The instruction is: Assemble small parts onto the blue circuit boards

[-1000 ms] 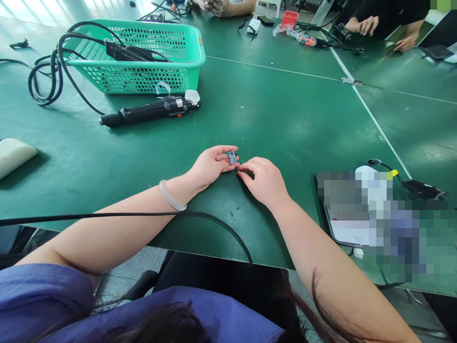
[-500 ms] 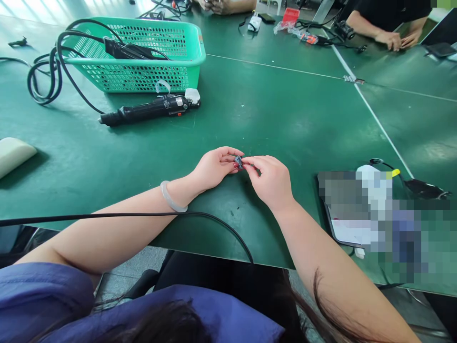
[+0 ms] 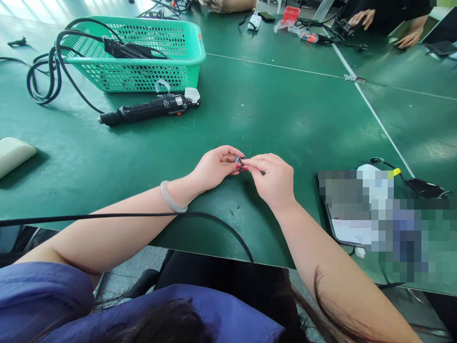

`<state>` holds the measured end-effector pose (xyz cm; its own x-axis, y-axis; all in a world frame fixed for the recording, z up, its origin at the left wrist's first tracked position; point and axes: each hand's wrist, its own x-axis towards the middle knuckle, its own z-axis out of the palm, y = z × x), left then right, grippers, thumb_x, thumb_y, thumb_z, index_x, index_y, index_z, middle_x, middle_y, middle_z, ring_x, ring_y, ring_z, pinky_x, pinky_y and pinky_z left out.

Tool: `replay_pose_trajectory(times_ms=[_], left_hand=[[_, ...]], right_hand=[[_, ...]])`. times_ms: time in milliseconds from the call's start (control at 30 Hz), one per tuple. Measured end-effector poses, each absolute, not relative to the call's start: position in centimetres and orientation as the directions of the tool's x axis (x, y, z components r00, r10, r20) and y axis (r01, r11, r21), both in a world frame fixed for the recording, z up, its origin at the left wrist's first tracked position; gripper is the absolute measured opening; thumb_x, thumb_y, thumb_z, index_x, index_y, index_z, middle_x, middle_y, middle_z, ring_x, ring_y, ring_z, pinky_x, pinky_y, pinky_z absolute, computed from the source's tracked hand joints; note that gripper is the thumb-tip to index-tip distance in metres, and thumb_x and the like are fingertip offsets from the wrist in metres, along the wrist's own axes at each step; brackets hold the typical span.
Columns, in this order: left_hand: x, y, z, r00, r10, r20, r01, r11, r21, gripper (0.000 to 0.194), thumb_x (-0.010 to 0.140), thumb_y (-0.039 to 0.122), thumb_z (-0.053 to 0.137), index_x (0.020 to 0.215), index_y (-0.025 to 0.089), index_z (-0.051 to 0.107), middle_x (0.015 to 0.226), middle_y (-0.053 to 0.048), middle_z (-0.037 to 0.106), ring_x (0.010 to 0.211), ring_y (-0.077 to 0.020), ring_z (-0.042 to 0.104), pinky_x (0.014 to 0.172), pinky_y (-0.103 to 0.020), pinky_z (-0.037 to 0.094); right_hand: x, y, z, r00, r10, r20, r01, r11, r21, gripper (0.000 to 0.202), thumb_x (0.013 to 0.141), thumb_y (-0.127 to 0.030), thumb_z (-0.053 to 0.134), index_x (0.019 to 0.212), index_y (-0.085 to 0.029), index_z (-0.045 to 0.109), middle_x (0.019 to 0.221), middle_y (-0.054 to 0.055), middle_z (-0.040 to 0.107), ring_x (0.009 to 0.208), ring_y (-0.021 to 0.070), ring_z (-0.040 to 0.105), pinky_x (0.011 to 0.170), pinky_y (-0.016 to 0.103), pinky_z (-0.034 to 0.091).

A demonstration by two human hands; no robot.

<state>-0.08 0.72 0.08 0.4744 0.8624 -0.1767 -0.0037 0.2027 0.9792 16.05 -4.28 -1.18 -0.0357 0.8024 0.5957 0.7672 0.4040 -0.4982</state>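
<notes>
A small dark, bluish-grey part sits between my two hands above the green table; its kind is too small to make out. My left hand pinches it between thumb and fingers. From the other side my right hand has thumb and forefinger pressed together at the part's right end. Whether those fingertips grip the same part or a separate tiny piece cannot be seen. A black electric screwdriver lies farther off, to the left.
Behind the screwdriver stands a green basket with black cables and a tool. A black cable crosses over my left forearm. A dark-edged flat object, partly blurred out, lies at right. Another person's hands are at far right.
My right hand has shifted slightly and its fingers have turned at the small part, which now shows less. The co-worker's hands at far right have moved apart.
</notes>
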Motion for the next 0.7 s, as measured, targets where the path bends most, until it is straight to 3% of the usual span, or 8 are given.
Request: replay_pose_trajectory(times_ms=[267,500,567,700], left_hand=[[0.0,0.8,0.1,0.521,0.819,-0.238,-0.097,0.335,0.937,0.01,0.087,0.007,0.061,0.096,0.011,0.061,0.08,-0.004,0.072,0.079,-0.0092,0.07,0.08,-0.025,0.055],[-0.1,0.8,0.0,0.514,0.816,-0.264,-0.141,0.384,0.912,0.014,0.089,0.004,0.057,0.1,0.012,0.06,0.083,-0.004,0.073,0.08,-0.0094,0.071,0.081,-0.025,0.054],[-0.2,0.9,-0.2,0.508,0.819,-0.269,-0.166,0.399,0.902,0.015,0.09,0.005,0.056,0.103,0.012,0.059,0.083,-0.004,0.072,0.08,-0.0095,0.071,0.083,-0.026,0.054],[-0.4,1.2,-0.4,0.493,0.825,-0.275,-0.195,0.413,0.89,0.016,0.09,0.007,0.059,0.105,0.013,0.059,0.082,-0.003,0.071,0.078,-0.0097,0.069,0.087,-0.03,0.054]], right_hand=[[16.4,-4.3,-1.1,-0.001,0.84,0.543,0.692,0.392,-0.606,0.029,0.088,-0.012,0.057,0.092,-0.03,0.08,0.088,0.001,0.074,0.082,0.0162,0.067,0.076,0.033,0.055],[17.7,-4.1,-0.5,0.115,0.859,0.498,0.684,0.295,-0.667,0.022,0.088,-0.018,0.059,0.097,-0.023,0.078,0.092,0.004,0.074,0.081,0.0164,0.066,0.074,0.032,0.053],[18.5,-4.0,-0.4,0.137,0.896,0.422,0.719,0.203,-0.665,0.02,0.085,-0.018,0.06,0.094,-0.022,0.078,0.09,0.004,0.073,0.074,0.0155,0.063,0.07,0.032,0.051],[20.2,-3.8,-0.1,0.035,0.996,0.078,0.8,0.019,-0.6,0.014,0.072,-0.021,0.073,0.084,-0.023,0.078,0.074,0.0,0.066,0.061,0.0136,0.054,0.061,0.031,0.045]])
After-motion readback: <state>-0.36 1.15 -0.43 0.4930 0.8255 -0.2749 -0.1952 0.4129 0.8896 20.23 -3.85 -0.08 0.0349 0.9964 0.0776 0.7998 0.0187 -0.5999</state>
